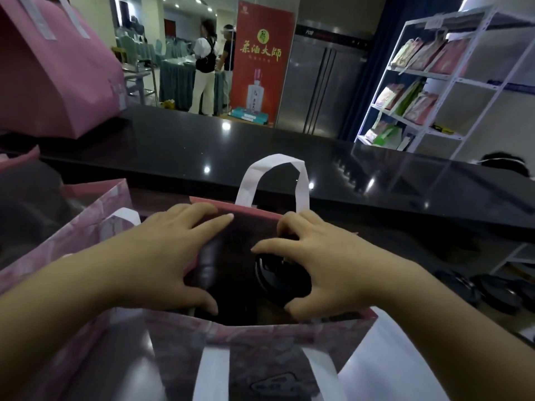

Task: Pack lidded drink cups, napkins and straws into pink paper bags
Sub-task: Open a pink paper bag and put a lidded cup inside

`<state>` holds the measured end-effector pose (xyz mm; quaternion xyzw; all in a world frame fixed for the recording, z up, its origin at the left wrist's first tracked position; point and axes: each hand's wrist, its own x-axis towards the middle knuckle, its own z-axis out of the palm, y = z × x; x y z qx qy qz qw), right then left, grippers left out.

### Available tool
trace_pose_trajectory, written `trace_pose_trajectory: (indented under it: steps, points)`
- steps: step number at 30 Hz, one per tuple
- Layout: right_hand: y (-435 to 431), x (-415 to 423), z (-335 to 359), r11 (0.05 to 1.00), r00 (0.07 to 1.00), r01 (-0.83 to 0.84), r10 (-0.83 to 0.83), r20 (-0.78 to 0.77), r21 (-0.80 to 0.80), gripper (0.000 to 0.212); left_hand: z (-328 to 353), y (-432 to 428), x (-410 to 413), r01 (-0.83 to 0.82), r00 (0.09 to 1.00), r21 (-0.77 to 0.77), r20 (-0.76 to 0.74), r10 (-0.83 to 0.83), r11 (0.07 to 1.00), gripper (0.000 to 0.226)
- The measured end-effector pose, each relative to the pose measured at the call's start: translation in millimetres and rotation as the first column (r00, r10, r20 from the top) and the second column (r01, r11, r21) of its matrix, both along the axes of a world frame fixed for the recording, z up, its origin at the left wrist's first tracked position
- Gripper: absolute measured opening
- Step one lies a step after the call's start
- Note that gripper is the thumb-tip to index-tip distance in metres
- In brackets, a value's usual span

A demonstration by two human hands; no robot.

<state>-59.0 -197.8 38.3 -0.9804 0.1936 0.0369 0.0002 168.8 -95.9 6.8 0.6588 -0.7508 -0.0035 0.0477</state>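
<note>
Step in hand: seating black-lidded drink cup inside open pink paper bag with white handles. Right hand grip curled round the lid rim; left hand grip wide, pressing the bag's left wall outward. Keep cup upright, mouth spread, release only once seated. Counted: one cup in bag; roughly three dark lidded cups right of bag on black glossy surface, blurry; two more pink bags left of bag; napkins, straws unseen.

One head-worn wide-angle camera looks forward and down, close over the pink bag, facing across the dark worktop.
</note>
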Motion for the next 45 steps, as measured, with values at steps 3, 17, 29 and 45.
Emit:
trace_pose_trajectory:
  steps: [3, 17, 29, 45]
  points:
    - [-2.5, 1.1, -8.8, 1.000, 0.994, 0.017, -0.017, -0.106, 0.000, 0.080, -3.2, 1.1, -4.9, 0.001, 1.000, 0.004, -0.009, -0.001, 1.000, 0.131]
    - [-13.0, 16.5, -46.3, 0.995, 0.956, 0.091, -0.078, -0.284, 0.032, 0.071, -5.2, 6.3, -18.7, -0.009, 1.000, 0.070, 0.021, 0.007, 0.998, 0.133]
    - [-12.3, 21.6, -69.3, 1.000, 0.927, -0.008, 0.009, -0.375, 0.005, 0.074, -3.9, 11.0, -19.8, -0.047, 0.999, 0.017, 0.010, 0.046, 0.999, 0.131]
    - [3.3, -8.2, 6.9, 0.996, 1.000, 0.001, 0.001, 0.023, -0.092, 0.041, 17.9, 6.5, -23.7, 0.147, 0.987, -0.299, 0.100, -0.122, 0.943, 0.045]
